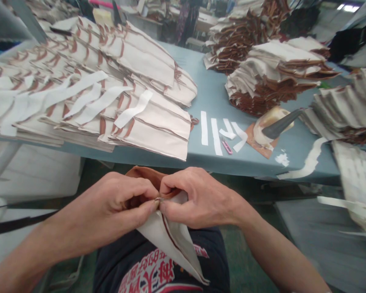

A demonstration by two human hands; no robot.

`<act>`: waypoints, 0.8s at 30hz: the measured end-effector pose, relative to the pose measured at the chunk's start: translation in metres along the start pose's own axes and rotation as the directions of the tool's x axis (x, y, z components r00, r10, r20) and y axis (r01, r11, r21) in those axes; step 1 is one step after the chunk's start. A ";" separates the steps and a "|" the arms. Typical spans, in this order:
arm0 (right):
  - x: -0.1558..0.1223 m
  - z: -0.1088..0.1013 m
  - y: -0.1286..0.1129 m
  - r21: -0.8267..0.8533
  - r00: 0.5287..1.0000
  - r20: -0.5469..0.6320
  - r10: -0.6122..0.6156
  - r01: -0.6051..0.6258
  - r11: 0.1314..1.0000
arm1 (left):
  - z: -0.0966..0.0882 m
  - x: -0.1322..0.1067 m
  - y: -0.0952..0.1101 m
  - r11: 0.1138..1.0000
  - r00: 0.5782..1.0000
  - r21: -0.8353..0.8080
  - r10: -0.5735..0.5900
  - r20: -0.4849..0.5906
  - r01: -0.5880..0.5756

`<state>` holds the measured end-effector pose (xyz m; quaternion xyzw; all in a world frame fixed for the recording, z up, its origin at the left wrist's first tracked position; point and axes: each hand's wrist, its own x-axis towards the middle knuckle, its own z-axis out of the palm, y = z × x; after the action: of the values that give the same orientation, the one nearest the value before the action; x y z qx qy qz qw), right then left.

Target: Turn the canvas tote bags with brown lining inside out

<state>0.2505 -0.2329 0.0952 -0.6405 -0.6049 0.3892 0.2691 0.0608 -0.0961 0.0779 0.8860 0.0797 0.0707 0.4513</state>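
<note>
My left hand (118,203) and my right hand (198,199) meet over my lap, both pinched on the top edge of a cream fabric piece with brown trim (173,240). The cloth hangs down from my fingers over my dark printed shirt. A brown part of it (146,175) bulges up behind my knuckles. Something small and thin sits between my fingertips; I cannot make out what it is.
The blue-grey table (213,93) in front carries fanned rows of the same cream pieces (110,81) at left and tall stacks (271,73) at right. White strips (215,134), a small pink tool (226,146) and a bowl with a dark tool on a brown pad (271,126) lie near the front edge.
</note>
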 end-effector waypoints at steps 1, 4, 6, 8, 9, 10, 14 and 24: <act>0.000 -0.001 -0.001 -0.014 1.000 0.016 0.013 -0.013 1.000 | -0.001 0.001 0.000 1.000 1.000 0.000 -0.005 0.003 0.005; 0.002 -0.003 -0.003 -0.053 0.996 0.069 0.047 -0.043 0.998 | -0.001 0.001 -0.003 0.998 0.999 -0.024 -0.054 0.004 0.054; 0.003 -0.001 -0.003 -0.072 0.996 0.068 0.059 -0.054 0.996 | 0.001 -0.001 -0.006 0.993 0.994 -0.052 -0.109 0.007 0.110; 0.003 0.002 -0.002 -0.082 0.997 0.039 0.073 -0.069 0.994 | 0.005 -0.004 -0.009 0.985 0.988 -0.077 -0.155 0.008 0.155; 0.002 0.004 -0.002 -0.083 0.996 0.024 0.081 -0.079 0.993 | 0.007 -0.005 -0.010 0.982 0.986 -0.086 -0.167 0.007 0.167; 0.001 0.006 -0.001 -0.087 0.996 0.009 0.087 -0.086 0.992 | 0.009 -0.006 -0.010 0.981 0.985 -0.094 -0.172 0.003 0.171; -0.003 0.013 0.001 -0.099 0.996 -0.053 0.072 -0.077 0.992 | 0.011 -0.005 -0.008 0.981 0.988 -0.119 -0.155 0.003 0.154; -0.004 0.008 0.006 -0.011 0.998 0.056 0.017 -0.017 1.000 | 0.010 -0.010 -0.009 0.984 0.982 0.005 -0.175 0.074 0.175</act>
<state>0.2473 -0.2391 0.0860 -0.6359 -0.6087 0.4061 0.2456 0.0519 -0.1008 0.0645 0.8772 0.1405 -0.0024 0.4591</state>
